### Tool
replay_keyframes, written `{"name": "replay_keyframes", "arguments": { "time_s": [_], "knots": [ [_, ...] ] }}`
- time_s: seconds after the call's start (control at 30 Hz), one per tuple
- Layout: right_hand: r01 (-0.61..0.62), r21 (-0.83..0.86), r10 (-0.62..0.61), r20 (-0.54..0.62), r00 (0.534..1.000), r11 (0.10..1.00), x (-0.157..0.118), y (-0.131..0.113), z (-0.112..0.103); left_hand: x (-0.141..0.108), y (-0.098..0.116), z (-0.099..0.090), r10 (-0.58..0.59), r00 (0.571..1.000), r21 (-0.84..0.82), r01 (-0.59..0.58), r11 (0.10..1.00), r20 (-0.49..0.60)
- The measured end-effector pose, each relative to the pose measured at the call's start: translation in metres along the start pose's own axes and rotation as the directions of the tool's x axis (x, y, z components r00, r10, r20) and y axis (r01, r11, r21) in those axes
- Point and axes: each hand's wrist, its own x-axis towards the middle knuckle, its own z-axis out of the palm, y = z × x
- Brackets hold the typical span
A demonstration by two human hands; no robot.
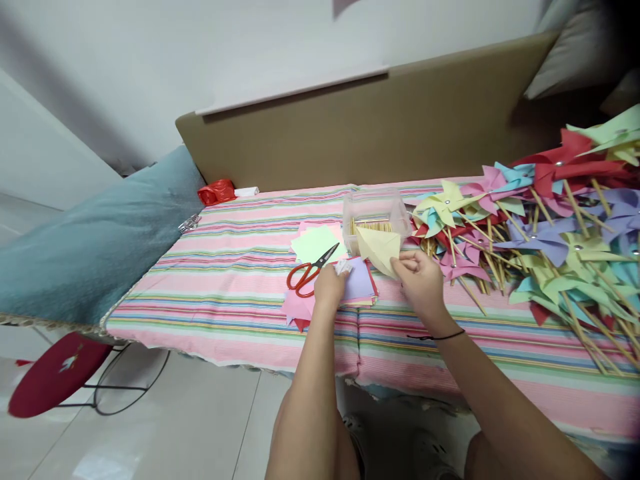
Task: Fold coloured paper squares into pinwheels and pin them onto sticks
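The person sits at a bed with a striped sheet and works with colored paper. The right hand holds a folded yellow paper up off the bed. Its grip is pinched shut on the paper's lower edge, near one corner. The left hand rests on a stack of paper squares, with a purple one on top. Its fingers curl around something small and white. I cannot tell what that small thing is, but the grip looks closed on it.

The yellow paper sits just in front of a clear plastic box with thin wooden sticks inside. Red scissors lie just left of the left hand, partly on a light green square. A big heap of finished pinwheels fills the right side of the bed.

I think the person is shaping the yellow paper into a pinwheel. To do it well, the pinch should stay soft, so the paper bends and does not get a hard crease. The corners should meet neatly in the middle. The other hand should hold the stack flat so the squares do not slide. The scissor tips point toward the box, so fingers should go around them with care.
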Motion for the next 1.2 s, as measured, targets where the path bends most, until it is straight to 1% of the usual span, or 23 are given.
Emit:
{"name": "replay_keyframes", "arguments": {
  "time_s": [0.03, 0.1, 0.23, 0.3, 0.37, 0.47, 0.57, 0.63, 0.7, 0.73, 0.77, 0.8, 0.83, 0.87, 0.9, 0.93, 0.97, 1.03, 1.1, 1.13, 1.17, 1.2],
  "knots": [
    [-0.023, 0.051, 0.023, -0.006, 1.0, 0.998, 0.0, -0.003, -0.006, -0.002, 0.002, 0.002, 0.031, 0.999, 0.067, -0.03, 0.997, -0.012],
    [-0.086, 0.15, 0.084, 0.016, 0.996, 0.985, -0.002, -0.008, -0.016, -0.005, 0.005, 0.007, 0.074, 0.997, 0.18, -0.068, 0.981, -0.024],
    [-0.241, 0.333, 0.216, 0.112, 0.97, 0.912, -0.006, -0.013, -0.028, -0.009, 0.008, 0.016, 0.102, 0.994, 0.307, -0.086, 0.948, -0.036],
    [-0.324, 0.407, 0.284, 0.156, 0.946, 0.854, -0.007, -0.016, -0.031, -0.01, 0.009, 0.018, 0.11, 0.993, 0.324, -0.089, 0.942, -0.047],
    [-0.373, 0.465, 0.321, 0.191, 0.928, 0.803, -0.007, -0.019, -0.035, -0.013, 0.013, 0.017, 0.126, 0.989, 0.315, -0.097, 0.944, -0.072],
    [-0.36, 0.512, 0.297, 0.204, 0.933, 0.78, -0.006, -0.023, -0.041, -0.018, 0.022, 0.013, 0.171, 0.976, 0.247, -0.135, 0.96, -0.131],
    [-0.28, 0.509, 0.225, 0.169, 0.96, 0.814, -0.003, -0.024, -0.049, -0.024, 0.034, 0.01, 0.225, 0.965, 0.099, -0.213, 0.972, -0.136],
    [-0.2, 0.492, 0.163, 0.117, 0.98, 0.847, -0.001, -0.024, -0.055, -0.03, 0.041, 0.011, 0.239, 0.967, -0.027, -0.242, 0.97, -0.089],
    [-0.087, 0.445, 0.067, 0.059, 0.996, 0.891, 0.001, -0.023, -0.063, -0.037, 0.047, 0.014, 0.238, 0.971, -0.139, -0.237, 0.962, -0.005],
    [-0.004, 0.402, -0.014, 0.04, 0.999, 0.916, 0.002, -0.023, -0.067, -0.041, 0.05, 0.015, 0.228, 0.971, -0.238, -0.205, 0.949, 0.073],
    [0.1, 0.342, -0.119, 0.035, 0.992, 0.934, 0.003, -0.024, -0.071, -0.045, 0.053, 0.017, 0.224, 0.959, -0.371, -0.147, 0.917, 0.172],
    [0.219, 0.266, -0.238, 0.042, 0.97, 0.939, 0.003, -0.024, -0.075, -0.048, 0.056, 0.018, 0.233, 0.931, -0.517, -0.058, 0.854, 0.281],
    [0.336, 0.181, -0.351, 0.06, 0.935, 0.925, 0.003, -0.025, -0.079, -0.052, 0.059, 0.018, 0.259, 0.888, -0.644, 0.054, 0.763, 0.38],
    [0.434, 0.095, -0.442, 0.081, 0.894, 0.896, 0.003, -0.027, -0.083, -0.054, 0.061, 0.018, 0.293, 0.843, -0.733, 0.164, 0.66, 0.452],
    [0.508, 0.02, -0.507, 0.098, 0.856, 0.861, 0.003, -0.028, -0.086, -0.057, 0.062, 0.018, 0.321, 0.81, -0.781, 0.245, 0.574, 0.491],
    [0.554, -0.042, -0.547, 0.106, 0.83, 0.832, 0.003, -0.029, -0.088, -0.059, 0.063, 0.018, 0.334, 0.799, -0.803, 0.283, 0.525, 0.5],
    [0.582, -0.085, -0.573, 0.107, 0.813, 0.809, 0.003, -0.03, -0.09, -0.06, 0.063, 0.018, 0.332, 0.805, -0.817, 0.294, 0.496, 0.491],
    [0.613, -0.126, -0.602, 0.116, 0.79, 0.78, 0.004, -0.03, -0.092, -0.062, 0.063, 0.018, 0.31, 0.837, -0.836, 0.274, 0.476, 0.451],
    [0.63, -0.14, -0.615, 0.138, 0.776, 0.763, 0.004, -0.029, -0.093, -0.063, 0.063, 0.019, 0.317, 0.863, -0.844, 0.204, 0.495, 0.394],
    [0.629, -0.141, -0.612, 0.151, 0.777, 0.764, 0.004, -0.028, -0.093, -0.064, 0.063, 0.02, 0.329, 0.87, -0.843, 0.161, 0.513, 0.367],
    [0.621, -0.134, -0.602, 0.158, 0.783, 0.772, 0.004, -0.027, -0.092, -0.064, 0.063, 0.021, 0.34, 0.875, -0.839, 0.123, 0.531, 0.343],
    [0.599, -0.115, -0.582, 0.153, 0.799, 0.792, 0.004, -0.026, -0.092, -0.064, 0.063, 0.023, 0.343, 0.882, -0.833, 0.093, 0.546, 0.324]
  ]
}}
